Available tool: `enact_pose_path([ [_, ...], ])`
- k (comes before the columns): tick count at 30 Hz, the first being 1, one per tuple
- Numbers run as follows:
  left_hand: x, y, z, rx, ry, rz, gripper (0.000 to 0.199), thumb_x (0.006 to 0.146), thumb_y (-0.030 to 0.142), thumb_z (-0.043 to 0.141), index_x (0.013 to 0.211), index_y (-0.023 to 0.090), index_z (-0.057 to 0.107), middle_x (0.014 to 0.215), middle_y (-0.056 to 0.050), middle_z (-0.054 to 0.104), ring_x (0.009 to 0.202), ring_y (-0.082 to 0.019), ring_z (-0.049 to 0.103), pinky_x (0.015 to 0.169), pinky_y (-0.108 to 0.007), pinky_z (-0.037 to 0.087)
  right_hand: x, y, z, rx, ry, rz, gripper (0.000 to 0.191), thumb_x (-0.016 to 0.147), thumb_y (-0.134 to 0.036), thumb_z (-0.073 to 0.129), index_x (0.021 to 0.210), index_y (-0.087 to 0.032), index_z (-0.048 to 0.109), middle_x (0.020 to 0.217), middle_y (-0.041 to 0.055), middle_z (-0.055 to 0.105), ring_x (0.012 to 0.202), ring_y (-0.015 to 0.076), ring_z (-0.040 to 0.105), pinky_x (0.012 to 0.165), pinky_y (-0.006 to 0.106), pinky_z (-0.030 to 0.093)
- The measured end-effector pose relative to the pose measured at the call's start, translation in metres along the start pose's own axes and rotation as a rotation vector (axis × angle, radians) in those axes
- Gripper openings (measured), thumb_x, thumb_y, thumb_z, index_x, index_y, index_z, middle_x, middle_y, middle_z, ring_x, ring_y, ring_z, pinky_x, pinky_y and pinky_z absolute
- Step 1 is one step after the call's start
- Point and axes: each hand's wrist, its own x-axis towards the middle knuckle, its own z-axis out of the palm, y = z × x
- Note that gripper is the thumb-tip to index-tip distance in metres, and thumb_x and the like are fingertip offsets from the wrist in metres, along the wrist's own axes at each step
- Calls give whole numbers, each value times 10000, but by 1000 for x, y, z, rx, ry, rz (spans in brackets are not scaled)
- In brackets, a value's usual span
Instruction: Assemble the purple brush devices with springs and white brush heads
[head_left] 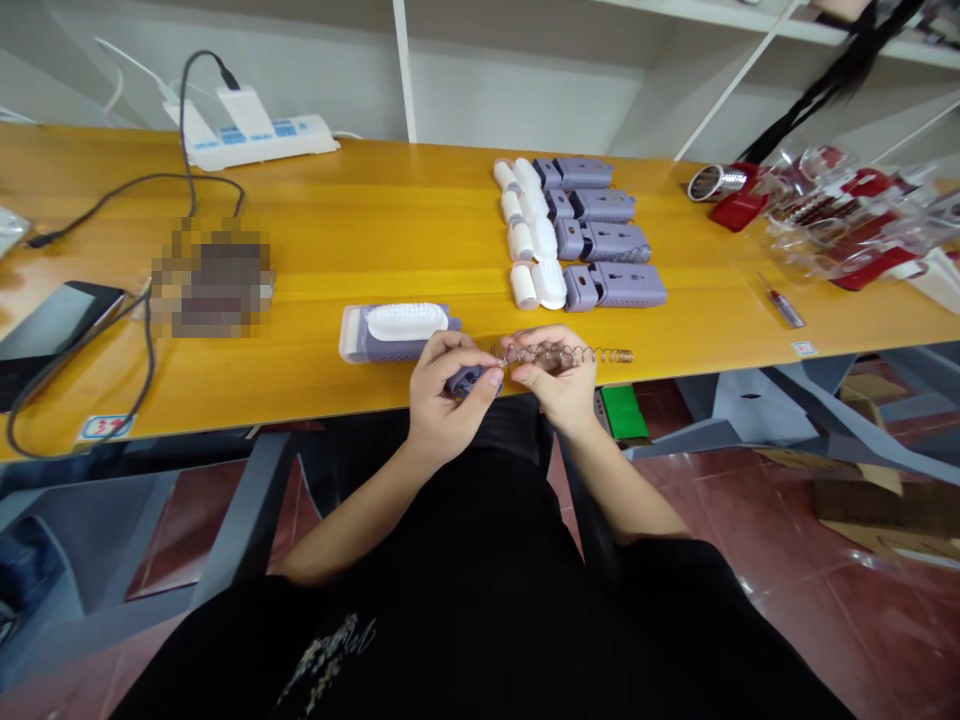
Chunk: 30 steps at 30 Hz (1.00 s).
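My left hand [451, 392] is closed around a small purple-grey plastic part [466, 380], mostly covered by the fingers. In my right hand [559, 385] is a long metal coil spring [600, 355], which runs sideways through the fingers and sticks out to the right. The spring's left end meets the left fingertips beside the plastic part; whether it is fixed there I cannot tell. Just beyond my left hand, a purple-grey case [360, 345] lies on the table with a white bristled brush piece [407, 320] on top.
Several purple-grey cases [630, 285] with white brush pieces and rollers lie in rows at the back. A screwdriver [784, 302] and red-and-clear plastic parts [874, 220] are at right. A phone [56, 325], cables and a power strip [262, 142] occupy the left. The table's front edge runs below my hands.
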Motion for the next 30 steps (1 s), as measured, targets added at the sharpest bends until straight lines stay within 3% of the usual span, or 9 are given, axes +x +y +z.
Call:
enact_pose_path([
  [5,-3,-3,1,-29,32,-31,71,1027,319,861,1006,251,854,962,-29,787,895,-191,754,861,-357,640,1,1,1,17,40,-24,588,719,-670,1082,1008,-267,767,1056,62,893,960,260,890,905,423,762],
  [10,-5,-7,2,-165,56,-148,107,1037,340,871,992,242,868,960,-40,849,875,-177,799,845,-322,658,2,6,1,101,36,-120,435,821,-525,1070,1036,-273,788,1059,26,891,960,208,890,906,349,759],
  [24,-9,-8,8,-286,143,-180,165,1076,380,844,1035,232,784,895,-2,744,733,-132,744,745,-276,625,3,9,-3,126,-36,-132,429,890,-533,1023,1085,-266,750,1112,37,878,877,192,884,881,357,765],
  [30,-9,-9,4,-293,60,-247,189,1070,404,849,1016,227,812,902,-15,760,747,-142,746,721,-269,620,-2,4,-5,59,-110,-138,387,937,-474,994,1166,-257,768,1176,66,889,1014,216,894,942,367,761],
])
